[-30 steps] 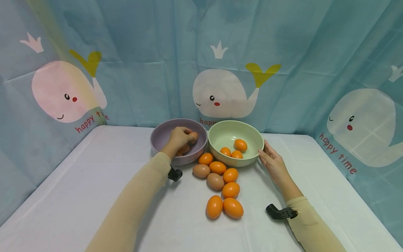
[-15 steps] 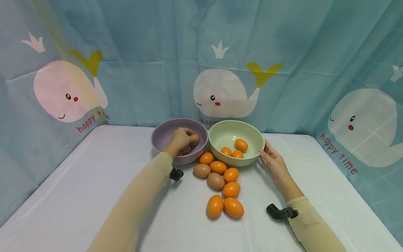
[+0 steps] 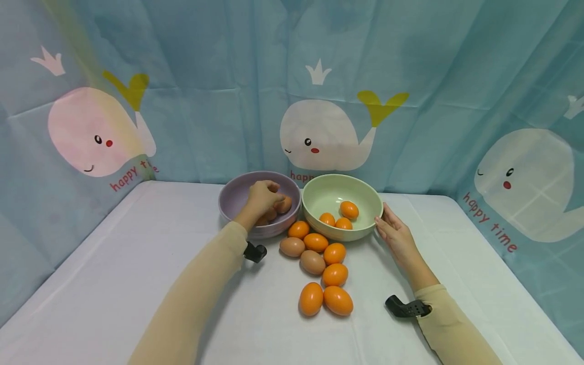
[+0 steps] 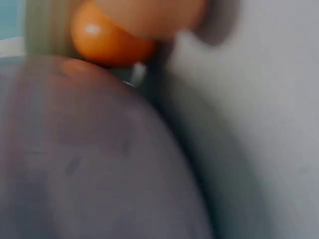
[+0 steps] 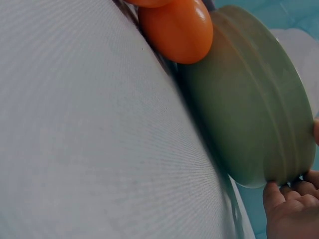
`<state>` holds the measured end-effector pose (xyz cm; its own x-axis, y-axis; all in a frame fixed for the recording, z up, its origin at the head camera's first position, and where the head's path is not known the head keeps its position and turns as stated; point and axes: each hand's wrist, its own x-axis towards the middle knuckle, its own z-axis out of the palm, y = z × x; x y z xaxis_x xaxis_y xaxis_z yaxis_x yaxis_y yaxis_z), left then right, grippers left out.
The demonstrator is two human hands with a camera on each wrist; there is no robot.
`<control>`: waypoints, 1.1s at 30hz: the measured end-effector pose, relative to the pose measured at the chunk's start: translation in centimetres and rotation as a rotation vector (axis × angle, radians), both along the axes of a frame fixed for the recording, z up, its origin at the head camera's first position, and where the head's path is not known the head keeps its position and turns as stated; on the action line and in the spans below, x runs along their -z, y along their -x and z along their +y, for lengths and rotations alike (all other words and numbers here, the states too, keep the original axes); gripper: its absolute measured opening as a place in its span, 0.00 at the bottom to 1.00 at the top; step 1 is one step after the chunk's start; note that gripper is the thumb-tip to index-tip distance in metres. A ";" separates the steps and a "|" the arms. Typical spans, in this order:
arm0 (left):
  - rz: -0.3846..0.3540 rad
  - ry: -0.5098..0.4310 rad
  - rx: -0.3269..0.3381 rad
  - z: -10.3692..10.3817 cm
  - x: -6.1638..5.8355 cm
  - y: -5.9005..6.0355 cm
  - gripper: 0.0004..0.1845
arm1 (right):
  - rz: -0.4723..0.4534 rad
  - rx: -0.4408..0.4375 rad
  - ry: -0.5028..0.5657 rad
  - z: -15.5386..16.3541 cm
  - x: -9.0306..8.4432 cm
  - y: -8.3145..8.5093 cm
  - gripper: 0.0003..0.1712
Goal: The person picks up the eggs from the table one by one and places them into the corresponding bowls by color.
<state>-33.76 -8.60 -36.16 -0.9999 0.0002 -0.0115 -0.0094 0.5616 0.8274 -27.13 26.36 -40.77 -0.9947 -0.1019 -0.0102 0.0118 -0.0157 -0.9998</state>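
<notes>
We see a blue whale-print curtain [image 3: 410,76] hanging in soft folds behind a worktop [image 3: 114,284] under a smooth white cloth. On it stand two round matte bowls side by side: a purple bowl [image 3: 232,200] and a green bowl [image 3: 319,195] holding three orange eggs.

The left hand [image 3: 261,198] sits inside the purple bowl, fingers curled down over a brown egg [image 3: 285,205]; whether it grips the egg or only touches it we cannot tell, since the left wrist view is blurred to a purple wall and an orange egg. The right hand [image 3: 396,234] lies nearly flat, fingers straight against the green bowl's outer wall; the right wrist view alone shows fingertips [image 5: 279,196] under its ribbed rim.

Glossy loose eggs [image 3: 325,276], orange and brown, cluster before the bowls.
</notes>
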 end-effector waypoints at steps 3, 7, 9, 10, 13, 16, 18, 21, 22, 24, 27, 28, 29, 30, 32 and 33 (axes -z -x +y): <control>0.006 -0.101 0.004 -0.1 -1.0 -1.0 0.24 | 0.004 -0.003 -0.002 0.0 0.0 0.0 0.42; 0.010 -0.209 0.039 -0.3 -2.3 -3.1 0.25 | 0.011 -0.005 -0.002 0.0 0.0 0.0 0.42; 0.026 -0.249 0.077 -0.5 -2.5 -4.2 0.26 | 0.009 -0.005 -0.001 0.0 -0.1 0.0 0.42; 0.024 -0.261 0.088 -0.6 -2.5 -4.8 0.26 | 0.008 -0.005 0.000 0.0 -0.1 0.1 0.42; 0.034 -0.293 0.133 -0.9 -2.4 -6.4 0.25 | 0.004 -0.005 0.002 0.0 -0.1 0.1 0.42; 0.070 -0.301 0.177 -0.9 -2.2 -7.8 0.23 | 0.004 -0.006 0.005 0.0 0.0 0.1 0.43; 0.093 -0.306 0.207 -0.9 -2.2 -8.5 0.23 | 0.007 -0.006 0.004 0.1 0.0 0.1 0.43; 0.086 -0.308 0.227 -0.8 -2.0 -9.5 0.23 | 0.011 -0.006 0.000 0.1 0.0 0.0 0.42; 0.078 -0.308 0.231 -0.8 -1.9 -9.7 0.23 | 0.011 -0.006 -0.003 0.1 0.0 0.0 0.42; 0.066 -0.297 0.232 -0.8 -1.6 -10.3 0.23 | 0.009 -0.007 -0.007 0.1 0.0 0.0 0.43; 0.076 -0.277 0.235 -0.7 -1.0 -10.9 0.24 | 0.005 -0.009 -0.008 0.0 0.0 0.0 0.44; 0.076 -0.274 0.236 -0.6 -0.9 -11.2 0.24 | 0.004 -0.008 -0.009 0.0 0.0 0.0 0.44; 0.077 -0.274 0.240 -0.6 -0.7 -11.4 0.24 | 0.003 -0.008 -0.008 0.0 0.0 0.0 0.44; 0.081 -0.272 0.241 -0.5 -0.5 -11.5 0.24 | 0.003 -0.007 -0.008 0.0 0.0 0.0 0.44; 0.086 -0.266 0.247 -0.5 -0.1 -11.8 0.24 | 0.001 -0.006 -0.007 0.0 0.0 0.0 0.44; 0.080 -0.265 0.243 -0.4 0.1 -11.9 0.24 | 0.002 -0.006 -0.007 0.0 0.0 0.0 0.44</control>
<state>-21.83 -9.01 -36.23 -0.9681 0.2302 0.0989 0.1684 0.3058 0.9371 -27.13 26.38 -40.76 -0.9941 -0.1081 -0.0088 0.0098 -0.0088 -0.9999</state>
